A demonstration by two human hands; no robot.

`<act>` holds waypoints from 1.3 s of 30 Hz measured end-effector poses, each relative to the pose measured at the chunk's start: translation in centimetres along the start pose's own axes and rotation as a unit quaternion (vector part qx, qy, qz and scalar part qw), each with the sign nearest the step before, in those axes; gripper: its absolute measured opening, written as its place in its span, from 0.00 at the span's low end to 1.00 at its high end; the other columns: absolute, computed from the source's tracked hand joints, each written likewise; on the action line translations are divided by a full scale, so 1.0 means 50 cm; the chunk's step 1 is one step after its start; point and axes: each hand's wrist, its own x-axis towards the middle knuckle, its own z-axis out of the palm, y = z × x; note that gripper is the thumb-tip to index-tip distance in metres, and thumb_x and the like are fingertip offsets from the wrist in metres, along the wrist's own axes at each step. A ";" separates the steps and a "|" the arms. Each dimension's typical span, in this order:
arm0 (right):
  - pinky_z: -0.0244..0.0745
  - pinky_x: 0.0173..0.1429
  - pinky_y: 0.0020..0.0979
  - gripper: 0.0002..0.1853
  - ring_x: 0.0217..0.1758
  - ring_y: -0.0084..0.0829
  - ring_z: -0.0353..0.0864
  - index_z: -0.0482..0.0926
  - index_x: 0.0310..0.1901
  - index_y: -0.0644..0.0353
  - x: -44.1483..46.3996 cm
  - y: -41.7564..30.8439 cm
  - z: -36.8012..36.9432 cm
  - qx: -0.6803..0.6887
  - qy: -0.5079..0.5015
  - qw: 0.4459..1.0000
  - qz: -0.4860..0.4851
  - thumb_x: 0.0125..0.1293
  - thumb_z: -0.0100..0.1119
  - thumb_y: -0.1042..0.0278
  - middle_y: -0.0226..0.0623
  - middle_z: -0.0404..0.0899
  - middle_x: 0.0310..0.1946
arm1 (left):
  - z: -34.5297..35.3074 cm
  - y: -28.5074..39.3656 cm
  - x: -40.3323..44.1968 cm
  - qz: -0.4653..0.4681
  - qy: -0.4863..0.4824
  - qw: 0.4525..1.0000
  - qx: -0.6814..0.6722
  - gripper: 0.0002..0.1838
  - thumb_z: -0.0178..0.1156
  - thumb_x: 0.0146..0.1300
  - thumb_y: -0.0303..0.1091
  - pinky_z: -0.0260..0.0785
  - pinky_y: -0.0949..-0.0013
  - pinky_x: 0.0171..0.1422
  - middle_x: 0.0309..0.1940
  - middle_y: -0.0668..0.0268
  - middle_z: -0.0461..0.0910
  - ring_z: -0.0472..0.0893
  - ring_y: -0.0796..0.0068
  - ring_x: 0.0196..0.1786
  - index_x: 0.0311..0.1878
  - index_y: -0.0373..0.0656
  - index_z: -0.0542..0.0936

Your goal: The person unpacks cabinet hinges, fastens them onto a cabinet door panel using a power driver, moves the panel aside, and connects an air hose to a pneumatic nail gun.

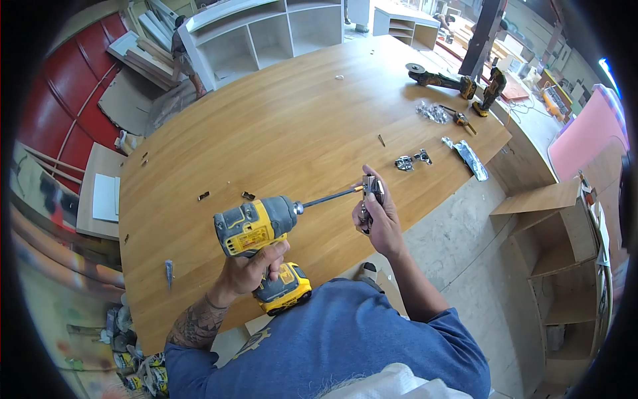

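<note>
My left hand (261, 265) is wrapped round the handle of a yellow-and-black impact driver (254, 223), held above the wooden tabletop (266, 133). A long driver bit (329, 197) points right from its chuck, the tip reaching the metal piece in my other hand. My right hand (384, 219) is closed on a shiny cabinet hinge (374, 187), gripped between thumb and fingers. Whether the tip sits in a screw is too small to tell. More loose hinges (413, 159) lie on the table beyond my right hand, with a screw (381, 140) near them.
An angle grinder (442, 81), another cordless tool (490, 93), a screwdriver (462, 121), a bag of small hardware (433, 112) and a silvery packet (470, 161) lie at the far right. White shelving (266, 43) stands behind the table. Open wooden shelves (558, 266) are at right.
</note>
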 end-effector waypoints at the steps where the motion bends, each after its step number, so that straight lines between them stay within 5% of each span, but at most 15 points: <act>1: 0.62 0.28 0.20 0.28 0.26 0.16 0.69 0.55 0.85 0.52 0.001 -0.001 0.002 0.004 0.002 1.000 -0.009 0.89 0.43 0.63 0.29 0.74 0.34 | -0.001 0.001 -0.001 0.002 0.001 1.000 0.002 0.08 0.66 0.77 0.33 0.73 0.73 0.30 0.22 0.71 0.79 0.78 0.83 0.22 0.47 0.38 0.83; 7: 0.63 0.28 0.20 0.28 0.27 0.16 0.70 0.55 0.85 0.53 0.003 -0.011 -0.007 0.007 -0.029 0.999 0.027 0.89 0.44 0.63 0.32 0.74 0.52 | -0.011 0.003 -0.007 0.044 -0.019 0.997 0.057 0.09 0.66 0.76 0.33 0.74 0.72 0.30 0.23 0.70 0.80 0.79 0.83 0.23 0.49 0.37 0.84; 9: 0.63 0.27 0.20 0.28 0.27 0.16 0.71 0.55 0.85 0.53 -0.003 -0.013 0.007 0.014 -0.017 1.000 0.018 0.89 0.44 0.63 0.32 0.74 0.53 | -0.005 0.000 -0.013 0.084 0.010 0.987 0.137 0.09 0.66 0.77 0.34 0.75 0.72 0.30 0.23 0.70 0.79 0.79 0.83 0.23 0.50 0.36 0.85; 13: 0.63 0.27 0.20 0.28 0.27 0.16 0.71 0.55 0.85 0.53 -0.003 -0.011 0.017 -0.010 0.001 0.999 -0.038 0.89 0.43 0.64 0.33 0.74 0.53 | -0.023 0.004 -0.011 0.029 -0.029 0.998 0.048 0.13 0.59 0.80 0.36 0.74 0.73 0.37 0.22 0.70 0.78 0.78 0.83 0.25 0.54 0.34 0.79; 19: 0.62 0.27 0.21 0.28 0.26 0.17 0.69 0.54 0.85 0.53 -0.014 -0.004 0.010 0.008 -0.018 1.000 0.009 0.89 0.42 0.65 0.33 0.74 0.52 | -0.017 0.006 -0.021 -0.002 -0.049 0.994 0.095 0.17 0.55 0.82 0.37 0.72 0.74 0.37 0.25 0.74 0.75 0.75 0.85 0.26 0.60 0.30 0.77; 21: 0.62 0.27 0.21 0.28 0.26 0.17 0.69 0.55 0.85 0.53 -0.018 -0.003 0.015 0.012 -0.013 1.000 0.003 0.89 0.41 0.65 0.34 0.74 0.52 | -0.024 -0.019 -0.019 0.074 -0.042 0.993 0.080 0.13 0.67 0.77 0.34 0.72 0.74 0.29 0.25 0.72 0.78 0.76 0.84 0.23 0.56 0.35 0.86; 25: 0.63 0.27 0.21 0.28 0.26 0.17 0.69 0.55 0.85 0.53 -0.022 -0.003 0.010 0.012 -0.016 1.000 0.024 0.89 0.42 0.65 0.35 0.73 0.55 | -0.021 -0.010 -0.019 0.087 -0.037 0.992 0.078 0.12 0.67 0.76 0.35 0.72 0.74 0.29 0.25 0.73 0.78 0.76 0.85 0.23 0.53 0.36 0.86; 30: 0.63 0.27 0.21 0.28 0.27 0.17 0.71 0.55 0.85 0.53 -0.027 -0.004 0.018 0.002 -0.005 1.000 0.018 0.89 0.42 0.65 0.37 0.73 0.57 | -0.023 0.008 -0.016 -0.013 -0.011 0.999 0.052 0.10 0.69 0.75 0.37 0.71 0.75 0.29 0.24 0.74 0.78 0.77 0.86 0.23 0.47 0.38 0.85; 39: 0.63 0.26 0.19 0.28 0.28 0.16 0.74 0.56 0.84 0.52 -0.033 -0.005 0.014 0.007 -0.004 0.999 0.039 0.88 0.42 0.65 0.38 0.74 0.57 | -0.036 0.001 -0.011 -0.003 -0.023 0.996 0.083 0.10 0.68 0.75 0.36 0.71 0.75 0.30 0.26 0.73 0.79 0.75 0.86 0.23 0.49 0.38 0.84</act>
